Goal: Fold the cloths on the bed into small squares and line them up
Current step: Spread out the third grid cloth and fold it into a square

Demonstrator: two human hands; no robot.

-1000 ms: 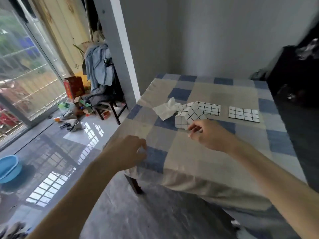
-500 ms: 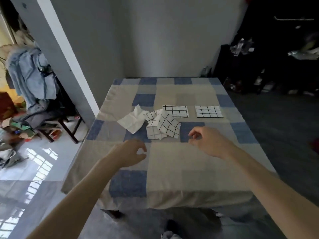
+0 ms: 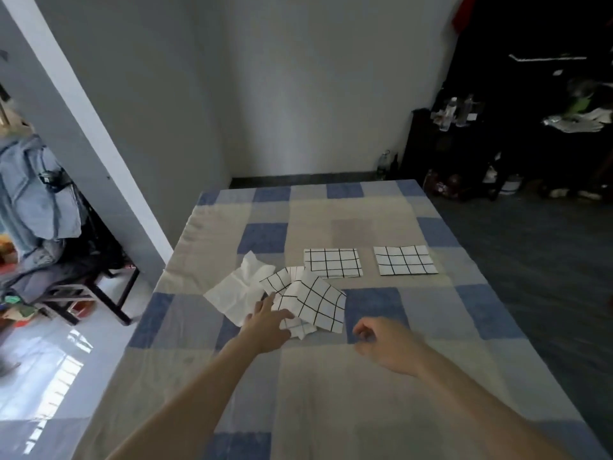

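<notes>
Two white cloths with a black grid lie folded into squares side by side on the bed (image 3: 348,386): one in the middle (image 3: 332,263), one to its right (image 3: 405,259). Left of them is a loose heap: a crumpled grid cloth (image 3: 315,302) partly over a plain white cloth (image 3: 237,290). My left hand (image 3: 268,322) reaches onto the near edge of the heap, fingers spread and touching the grid cloth. My right hand (image 3: 386,346) hovers over the bed just right of the heap, fingers loosely curled, holding nothing.
The bed has a blue, grey and beige check cover. A white pillar (image 3: 83,161) and a chair piled with clothes (image 3: 39,207) stand to the left. Dark shelves with bottles (image 3: 457,117) line the right side. A grey wall rises behind the bed.
My view has swung right and come closer to the bed. My left hand has moved forward onto the heap of loose cloths. My right hand stays beside the heap.
</notes>
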